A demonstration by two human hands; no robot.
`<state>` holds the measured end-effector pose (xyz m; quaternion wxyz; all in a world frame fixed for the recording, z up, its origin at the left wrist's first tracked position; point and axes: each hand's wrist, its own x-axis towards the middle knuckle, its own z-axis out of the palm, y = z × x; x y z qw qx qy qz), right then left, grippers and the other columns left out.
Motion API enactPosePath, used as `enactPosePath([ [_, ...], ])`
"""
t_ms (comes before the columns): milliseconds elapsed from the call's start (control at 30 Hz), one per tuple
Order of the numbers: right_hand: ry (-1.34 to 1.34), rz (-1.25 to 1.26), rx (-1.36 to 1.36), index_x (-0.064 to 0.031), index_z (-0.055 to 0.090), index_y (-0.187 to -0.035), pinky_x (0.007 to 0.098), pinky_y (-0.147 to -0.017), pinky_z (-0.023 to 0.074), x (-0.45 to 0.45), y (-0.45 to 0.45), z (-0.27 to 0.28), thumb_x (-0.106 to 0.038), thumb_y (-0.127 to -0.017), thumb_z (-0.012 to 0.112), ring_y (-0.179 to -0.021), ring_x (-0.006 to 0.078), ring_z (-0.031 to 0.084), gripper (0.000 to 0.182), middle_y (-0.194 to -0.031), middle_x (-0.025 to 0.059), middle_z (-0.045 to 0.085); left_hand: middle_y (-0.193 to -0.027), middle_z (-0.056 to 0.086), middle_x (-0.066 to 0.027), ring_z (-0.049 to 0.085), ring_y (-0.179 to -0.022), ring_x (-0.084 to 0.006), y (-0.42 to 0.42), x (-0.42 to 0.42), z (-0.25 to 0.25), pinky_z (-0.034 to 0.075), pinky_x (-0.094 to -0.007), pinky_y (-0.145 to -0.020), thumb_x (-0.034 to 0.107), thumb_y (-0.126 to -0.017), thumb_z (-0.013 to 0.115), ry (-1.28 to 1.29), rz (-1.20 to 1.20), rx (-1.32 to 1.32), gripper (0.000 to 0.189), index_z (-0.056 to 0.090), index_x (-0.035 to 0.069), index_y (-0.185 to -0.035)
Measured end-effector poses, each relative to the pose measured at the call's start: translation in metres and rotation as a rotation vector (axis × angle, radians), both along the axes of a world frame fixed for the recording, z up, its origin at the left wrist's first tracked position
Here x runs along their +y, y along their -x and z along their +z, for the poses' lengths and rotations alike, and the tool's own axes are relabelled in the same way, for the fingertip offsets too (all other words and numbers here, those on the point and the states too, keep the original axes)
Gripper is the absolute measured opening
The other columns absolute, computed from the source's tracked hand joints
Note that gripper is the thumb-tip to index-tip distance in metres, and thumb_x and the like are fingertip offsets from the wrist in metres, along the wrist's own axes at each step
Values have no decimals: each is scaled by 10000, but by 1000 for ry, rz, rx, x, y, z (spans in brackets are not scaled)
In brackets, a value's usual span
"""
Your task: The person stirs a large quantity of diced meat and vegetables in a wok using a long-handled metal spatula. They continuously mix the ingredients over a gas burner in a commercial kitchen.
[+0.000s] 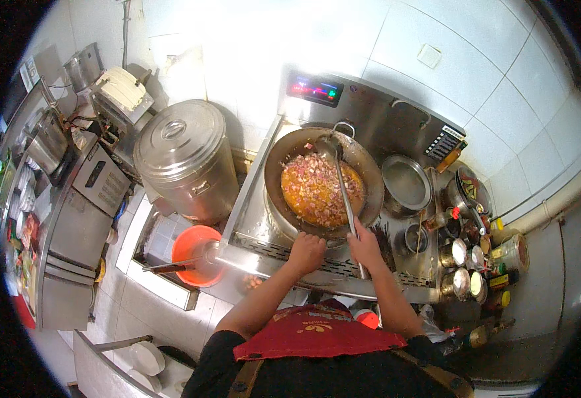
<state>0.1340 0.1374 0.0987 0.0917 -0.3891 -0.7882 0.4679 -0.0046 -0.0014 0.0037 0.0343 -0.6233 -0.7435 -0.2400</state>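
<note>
A large metal wok sits on the steel cooking range. Diced pinkish food in orange oil or sauce fills its bottom. My right hand grips the handle of a long metal ladle, whose bowl rests at the far inner side of the wok. At the wok's near left edge is my left hand, its fingers curled; whether it holds the rim or a cloth there is hidden.
Right of the wok stand a round metal pot, a small metal cup and several seasoning jars. A big lidded stockpot and an orange bucket are at the left. A faucet projects from the backsplash.
</note>
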Motion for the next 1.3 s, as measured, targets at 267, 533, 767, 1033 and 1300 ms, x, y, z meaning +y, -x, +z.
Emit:
enactPosePath([
  [267,-251,136,-50,-95,306,-1577,401,-636,503,3,28,-57,-173,-960,615,-666,298,647,694,-785,202,658,-768,621,-98,620,-789,-299,-1,2,-1,423,-444,-775,165,-815,645,-89,-5,34,81,591,106,-803],
  [533,-257,222,-112,-114,411,-1531,419,-741,516,-22,-58,-26,-228,-929,629,-780,361,679,650,-866,263,675,-769,633,-97,625,-785,-289,-3,4,-6,423,-434,-775,166,-805,651,-6,4,-21,64,613,116,-792],
  [767,-307,72,-9,-110,431,-1520,407,-659,501,2,12,-33,-225,-932,631,-637,271,603,631,-733,187,612,-777,637,-95,624,-783,-287,-2,3,4,422,-431,-776,186,-836,633,-15,16,4,88,613,109,-799],
  [1033,-300,231,-144,-144,408,-1531,470,-701,517,-35,-9,-52,-243,-922,631,-767,444,654,656,-879,305,649,-781,632,-104,620,-780,-292,-1,2,-7,427,-442,-758,180,-833,622,-23,8,-9,81,610,101,-818],
  [1300,-741,425,-473,-253,418,-1534,543,-694,537,0,-148,-23,-267,-940,588,-774,399,673,618,-845,189,684,-779,628,-100,622,-785,-290,-4,2,7,433,-441,-768,192,-871,616,7,3,18,116,611,96,-804],
])
